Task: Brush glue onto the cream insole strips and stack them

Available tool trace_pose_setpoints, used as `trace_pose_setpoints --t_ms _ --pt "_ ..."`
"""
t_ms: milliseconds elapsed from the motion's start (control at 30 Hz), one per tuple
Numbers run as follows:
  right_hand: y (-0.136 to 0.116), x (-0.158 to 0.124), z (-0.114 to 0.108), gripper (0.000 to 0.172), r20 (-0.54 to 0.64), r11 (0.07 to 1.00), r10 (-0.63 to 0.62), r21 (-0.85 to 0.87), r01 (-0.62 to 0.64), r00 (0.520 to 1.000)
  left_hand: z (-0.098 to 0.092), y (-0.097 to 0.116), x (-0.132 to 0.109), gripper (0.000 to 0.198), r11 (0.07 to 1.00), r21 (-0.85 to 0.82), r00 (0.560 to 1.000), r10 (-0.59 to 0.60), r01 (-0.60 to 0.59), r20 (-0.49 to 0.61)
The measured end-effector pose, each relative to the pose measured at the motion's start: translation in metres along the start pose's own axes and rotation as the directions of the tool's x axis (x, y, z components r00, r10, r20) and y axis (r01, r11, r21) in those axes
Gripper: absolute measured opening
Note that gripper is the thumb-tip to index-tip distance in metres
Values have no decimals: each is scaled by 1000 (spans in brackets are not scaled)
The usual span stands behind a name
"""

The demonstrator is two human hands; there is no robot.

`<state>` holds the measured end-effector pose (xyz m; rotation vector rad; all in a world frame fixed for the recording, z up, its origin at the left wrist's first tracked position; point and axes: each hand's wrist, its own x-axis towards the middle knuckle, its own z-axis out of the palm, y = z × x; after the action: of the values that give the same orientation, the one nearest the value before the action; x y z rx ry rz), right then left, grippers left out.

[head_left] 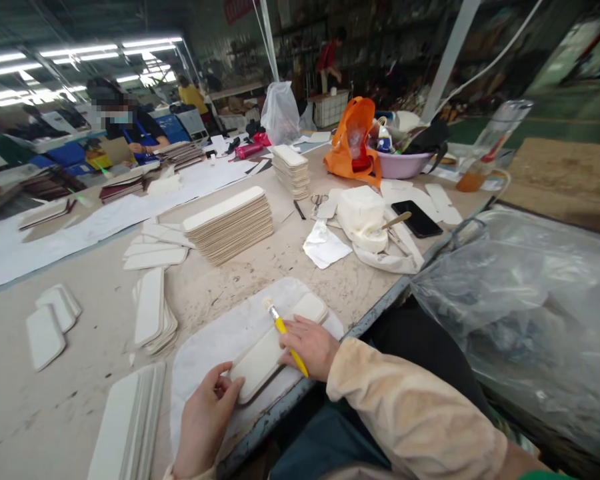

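Note:
A long white panel with rounded ends (257, 363) lies on a white sheet (200, 353) at the table's near edge. My left hand (205, 410) is closed on the panel's near left end, thumb on top and fingers curled at the edge. My right hand (313, 343) grips a yellow-handled brush (279, 323), its pale bristles pointing away from me over the panel. The fingers of that hand also rest on the panel. Fanned white panels (150, 307) and a leaning row of longer ones (117, 427) lie to the left.
A tall stack of panels (230, 213) stands beyond the sheet, with a second stack (290, 160) farther back. To the right are a white tub (363, 210), a black phone (417, 219), scissors (319, 201), an orange bag (350, 143) and a purple basin (403, 165). Clear plastic (530, 287) hangs beside the table.

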<state>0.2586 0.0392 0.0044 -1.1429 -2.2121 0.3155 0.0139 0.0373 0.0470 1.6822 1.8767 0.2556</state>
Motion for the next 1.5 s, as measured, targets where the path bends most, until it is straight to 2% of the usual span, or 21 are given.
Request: trace_pose_setpoints --t_ms 133,267,367,433,667,767,833,967,1033,1100,1167,1300,1400,1433,1500 --pt "27 -7 -17 16 -112 977 196 -57 -203 974 0 1 -1 45 1000 -16 1000 12 -12 -5" --pt "44 -12 -24 16 -280 908 391 -41 -418 877 2 -2 0 45 1000 -24 1000 16 -16 -15" --pt "48 -13 -22 16 -310 851 507 28 -525 804 4 -5 0 45 1000 -15 1000 17 -17 -25" --pt "49 -13 -21 16 -313 835 538 67 -547 783 5 -6 0 46 999 -3 998 33 -33 -53" --pt "49 -10 -23 14 -378 914 396 72 -400 837 8 -6 -3 46 995 -22 980 96 -101 -173" --pt "47 -10 -22 13 -394 912 405 108 -396 825 11 -8 -3 44 993 -34 976 108 -117 -189" --pt "44 -10 -22 14 -410 892 452 202 -405 792 13 -11 -2 42 991 -33 974 117 -126 -193" --pt "33 0 -30 25 -417 802 564 483 -351 713 16 -18 -1 39 985 -67 972 142 -157 -190" --pt "26 11 -40 31 -396 732 592 629 -263 701 13 -20 -2 45 980 -114 972 137 -161 -193" --pt "18 27 -55 36 -337 635 601 752 -176 725 6 -18 -2 54 970 -177 972 135 -169 -191" --pt "11 46 -71 40 -261 544 573 830 -123 777 -5 -10 -1 59 949 -245 972 159 -199 -173" --pt "6 84 -97 43 -177 445 486 893 -68 856 -25 21 9 57 874 -385 953 299 -296 -55" --pt "16 103 -103 45 -155 390 472 920 -47 868 -25 43 17 45 787 -547 906 408 -285 115" --pt "21 107 -103 45 -154 377 480 925 -44 864 -21 48 18 41 766 -592 901 408 -250 149" --pt "34 112 -100 45 -156 348 506 937 -35 849 -10 55 17 34 740 -651 922 351 -166 164"
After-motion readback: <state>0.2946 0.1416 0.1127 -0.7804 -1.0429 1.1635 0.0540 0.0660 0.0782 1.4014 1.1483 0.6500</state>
